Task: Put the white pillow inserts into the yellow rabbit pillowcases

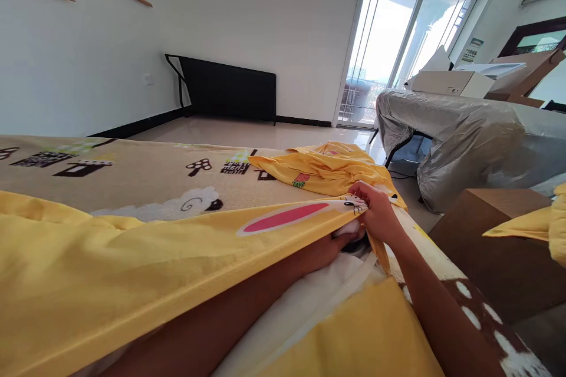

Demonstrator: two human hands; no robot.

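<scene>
A large yellow duvet cover (177, 259) with a printed rabbit face and pink ear stretches from the lower left toward the middle. My right hand (374, 209) pinches its edge beside the rabbit face. Beneath the raised edge, my left forearm reaches along the inside of the cover. My left hand (329, 250) is partly hidden there, its fingers closed on a white bit of cloth (349, 228) just below my right hand. More white cloth (305, 300) lies under my arms, with a yellow part of the fabric in front. Bunched yellow fabric (327, 165) with a strawberry print lies beyond my hands.
A beige patterned blanket (154, 179) covers the bed. To the right stand a brown box (490, 247) and plastic-wrapped furniture (460, 123) with cartons (451, 82) on top. Some yellow cloth (526, 224) juts in at the right edge. A black panel (230, 91) leans near the far wall.
</scene>
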